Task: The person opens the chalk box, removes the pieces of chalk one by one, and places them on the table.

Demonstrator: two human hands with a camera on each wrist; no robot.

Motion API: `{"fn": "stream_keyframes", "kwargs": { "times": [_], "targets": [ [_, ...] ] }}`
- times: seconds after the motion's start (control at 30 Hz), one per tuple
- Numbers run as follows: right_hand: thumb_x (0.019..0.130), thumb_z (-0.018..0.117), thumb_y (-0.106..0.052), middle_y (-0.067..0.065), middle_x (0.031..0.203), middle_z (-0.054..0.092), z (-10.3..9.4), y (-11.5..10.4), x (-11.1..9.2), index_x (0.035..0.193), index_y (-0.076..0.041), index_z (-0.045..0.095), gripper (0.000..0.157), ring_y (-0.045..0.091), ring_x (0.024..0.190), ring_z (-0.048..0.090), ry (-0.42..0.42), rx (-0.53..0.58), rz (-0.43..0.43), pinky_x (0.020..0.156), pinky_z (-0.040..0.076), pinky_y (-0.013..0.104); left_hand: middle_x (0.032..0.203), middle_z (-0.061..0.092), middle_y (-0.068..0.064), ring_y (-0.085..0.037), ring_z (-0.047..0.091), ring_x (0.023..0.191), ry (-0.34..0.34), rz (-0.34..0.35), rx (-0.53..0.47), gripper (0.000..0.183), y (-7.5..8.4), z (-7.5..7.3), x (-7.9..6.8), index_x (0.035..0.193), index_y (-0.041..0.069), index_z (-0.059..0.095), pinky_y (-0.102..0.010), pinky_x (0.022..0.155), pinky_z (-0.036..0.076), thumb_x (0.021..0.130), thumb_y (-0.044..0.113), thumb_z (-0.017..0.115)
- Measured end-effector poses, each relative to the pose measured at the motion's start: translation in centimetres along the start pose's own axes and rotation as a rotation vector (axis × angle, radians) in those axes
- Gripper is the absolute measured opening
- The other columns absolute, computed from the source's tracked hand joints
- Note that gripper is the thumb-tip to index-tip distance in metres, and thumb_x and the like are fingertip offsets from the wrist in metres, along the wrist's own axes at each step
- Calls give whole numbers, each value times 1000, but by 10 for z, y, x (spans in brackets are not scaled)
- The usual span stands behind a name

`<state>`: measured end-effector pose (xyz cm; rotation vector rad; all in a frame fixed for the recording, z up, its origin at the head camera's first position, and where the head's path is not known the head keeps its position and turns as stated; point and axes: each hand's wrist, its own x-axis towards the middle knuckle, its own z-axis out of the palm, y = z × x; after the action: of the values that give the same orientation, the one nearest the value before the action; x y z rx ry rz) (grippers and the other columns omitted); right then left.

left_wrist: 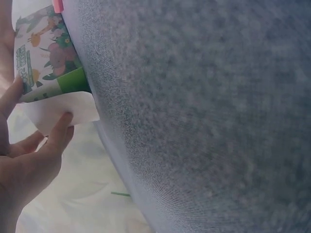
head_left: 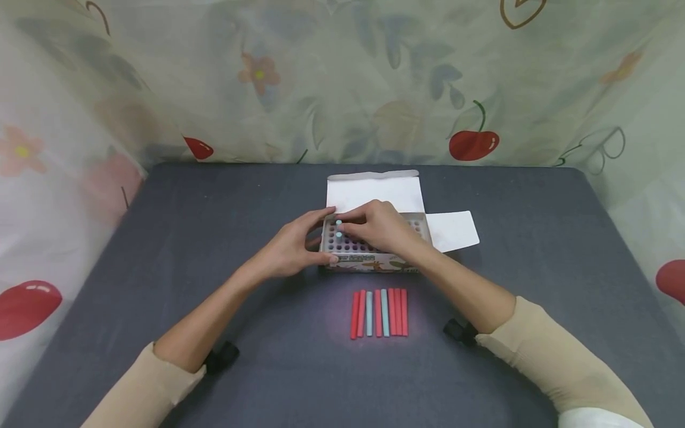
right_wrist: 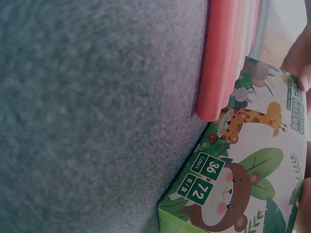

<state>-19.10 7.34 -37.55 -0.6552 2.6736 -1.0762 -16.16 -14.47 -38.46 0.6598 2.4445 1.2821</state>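
Note:
An open cardboard box with animal pictures lies on the table, holding a tray of round holes. My left hand grips its left end, thumb at the front and fingers toward the back. In the left wrist view, a fingertip of that hand lies on the white end flap. Over the tray, my right hand pinches a light blue chalk stick near the left end. Just in front of it a second light blue chalk stick stands up from a hole. The right palm hides much of the tray.
A row of several red, pink and light blue chalk sticks lies in front of the box. The white lid is folded back behind it, and a side flap sticks out right. A patterned cloth hangs behind the dark table.

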Motion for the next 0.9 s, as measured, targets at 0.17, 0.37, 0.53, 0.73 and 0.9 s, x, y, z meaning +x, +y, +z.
{"fn": "stream_keyframes", "kwargs": {
  "times": [0.17,0.37,0.53,0.73,0.9],
  "targets": [
    [94,72,-30,3,107,75,1,0,1,118,-16,76,28,12,77,65,15,-14,1,65,49,27,156,33,-10,-25,36,142,1,9,-4,90,0,0,-1,158,13,27,-33,109,46,85,12,81],
    [99,65,-25,4,98,75,2,-2,-2,119,-9,74,27,8,73,68,7,21,22,63,55,25,156,32,-10,-24,40,140,3,7,2,91,0,0,0,158,13,27,-33,109,46,85,12,81],
    [103,58,-21,6,94,74,4,-4,-6,117,-8,69,22,10,77,72,19,89,-7,68,61,24,156,32,-11,-25,40,139,13,5,9,90,1,0,-1,158,12,28,-34,108,46,84,12,81],
    [105,52,-23,8,92,72,5,-5,-8,116,-8,63,22,14,79,72,38,159,-3,67,61,23,155,33,-11,-25,40,139,17,2,11,90,2,0,-1,157,11,29,-34,108,46,84,11,81],
    [106,50,-24,11,95,73,5,-5,-9,116,-8,59,21,15,81,73,71,228,-10,67,62,24,155,33,-12,-26,40,139,16,-3,15,90,3,0,-1,157,12,29,-33,107,46,84,11,82]
  ]
}}
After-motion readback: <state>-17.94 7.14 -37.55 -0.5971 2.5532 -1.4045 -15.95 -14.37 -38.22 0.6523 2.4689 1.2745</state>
